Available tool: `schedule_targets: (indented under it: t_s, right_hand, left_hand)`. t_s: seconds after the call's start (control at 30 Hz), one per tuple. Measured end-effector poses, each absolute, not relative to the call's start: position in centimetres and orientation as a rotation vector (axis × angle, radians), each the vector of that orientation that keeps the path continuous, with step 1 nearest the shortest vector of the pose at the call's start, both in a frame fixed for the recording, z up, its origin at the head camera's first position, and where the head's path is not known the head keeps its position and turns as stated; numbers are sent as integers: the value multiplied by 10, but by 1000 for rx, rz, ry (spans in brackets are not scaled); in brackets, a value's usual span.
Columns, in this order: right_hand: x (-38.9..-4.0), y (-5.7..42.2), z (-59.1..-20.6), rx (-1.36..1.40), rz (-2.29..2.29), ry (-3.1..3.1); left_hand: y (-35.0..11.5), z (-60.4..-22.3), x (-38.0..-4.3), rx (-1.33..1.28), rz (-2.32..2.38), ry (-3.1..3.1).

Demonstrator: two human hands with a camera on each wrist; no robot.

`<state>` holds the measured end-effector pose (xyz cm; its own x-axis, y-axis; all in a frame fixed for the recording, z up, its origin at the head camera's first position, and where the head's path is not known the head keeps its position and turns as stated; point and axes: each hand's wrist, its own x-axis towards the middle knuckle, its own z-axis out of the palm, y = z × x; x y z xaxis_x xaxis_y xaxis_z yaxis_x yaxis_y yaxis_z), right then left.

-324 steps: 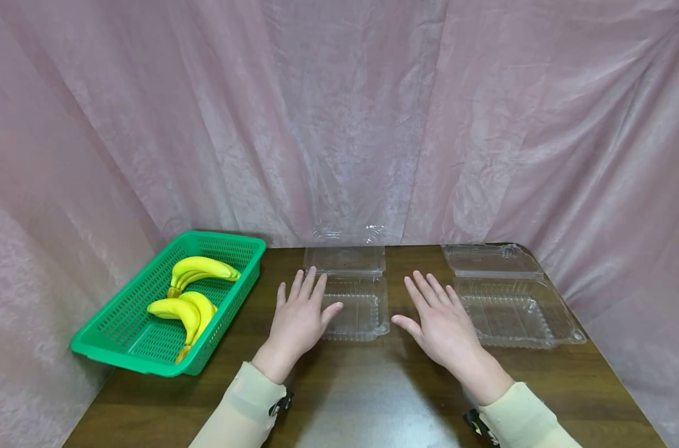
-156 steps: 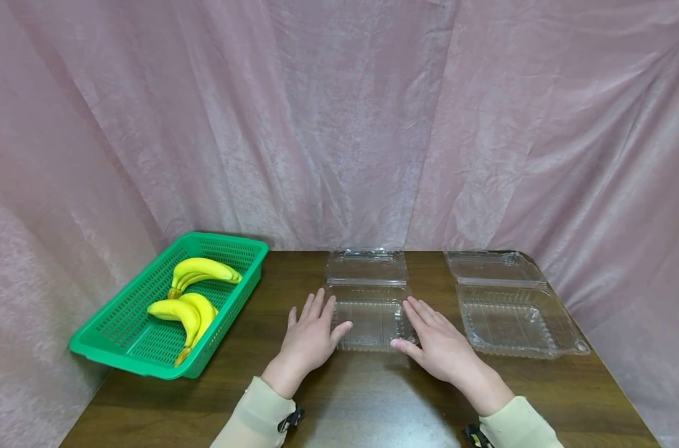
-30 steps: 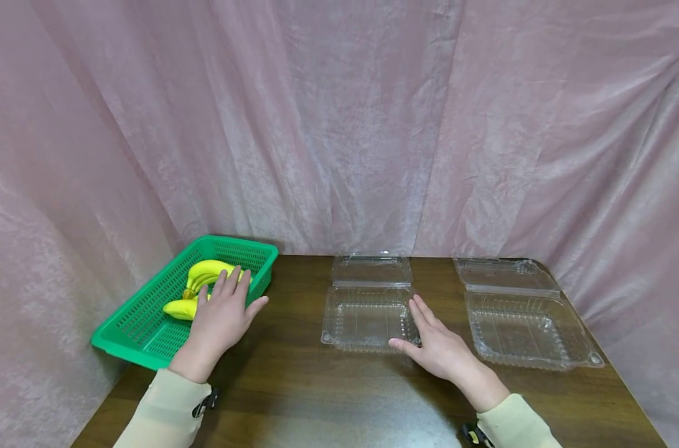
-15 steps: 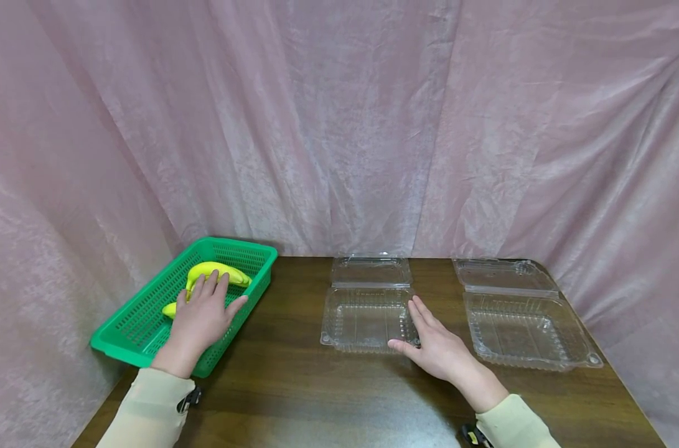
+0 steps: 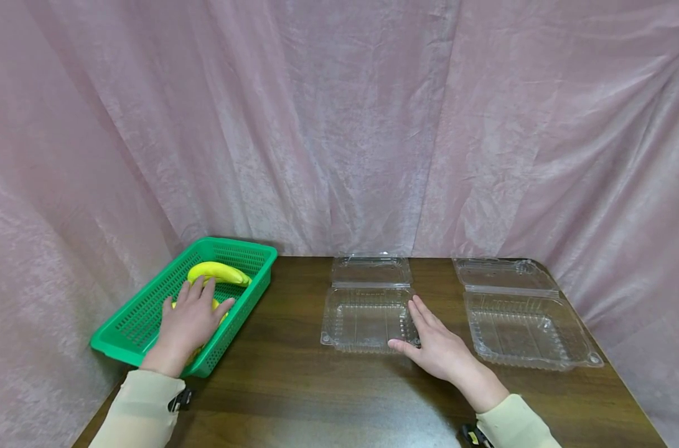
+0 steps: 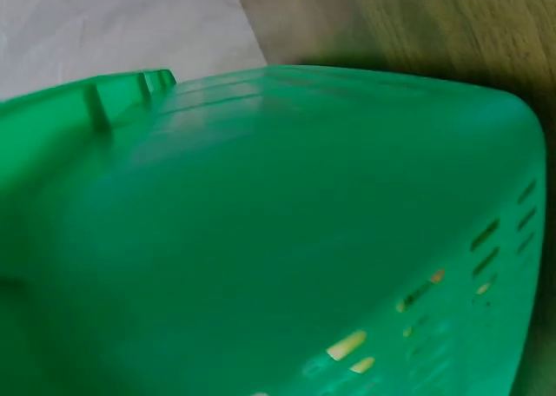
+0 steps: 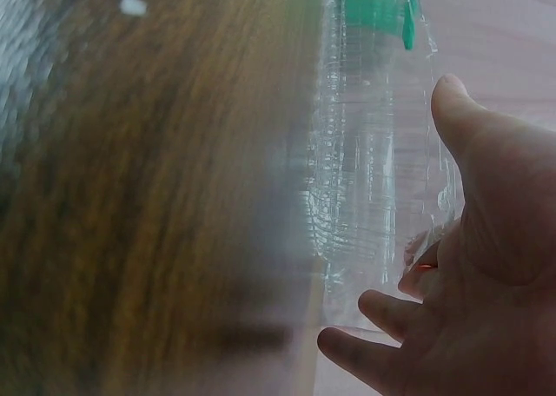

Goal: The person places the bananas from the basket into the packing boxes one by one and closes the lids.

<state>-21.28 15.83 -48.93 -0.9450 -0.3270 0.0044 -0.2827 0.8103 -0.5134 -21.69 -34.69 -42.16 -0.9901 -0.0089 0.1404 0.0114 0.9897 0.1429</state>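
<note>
My left hand reaches down into the green plastic basket, over the nearer banana bunch. Its fingers are extended and the palm covers most of that bunch. Behind the fingertips lies a second bunch of bananas. In the left wrist view the basket wall fills the picture and the hand is hidden. My right hand, fingers outstretched and thumb spread, is at the right edge of the middle clear clamshell container. The right wrist view shows that container beside the spread fingers.
Another clear clamshell container lies with its lid folded back near the right edge of the brown wooden table. The middle container's lid is also folded back. Pink curtains hang behind and along both sides.
My left hand has moved from the middle container to the basket, then lower and closer over the nearer bananas. The middle container was shifted right earlier; the right hand has since stayed beside it.
</note>
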Motion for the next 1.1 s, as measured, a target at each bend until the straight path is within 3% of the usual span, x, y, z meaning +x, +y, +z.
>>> schedule_targets:
  t_s: [1.1]
  right_hand:
    - [-212,159,-490,-484,-801,2898]
  left_hand:
    - [-367,-445,-218,125,-265,-3084]
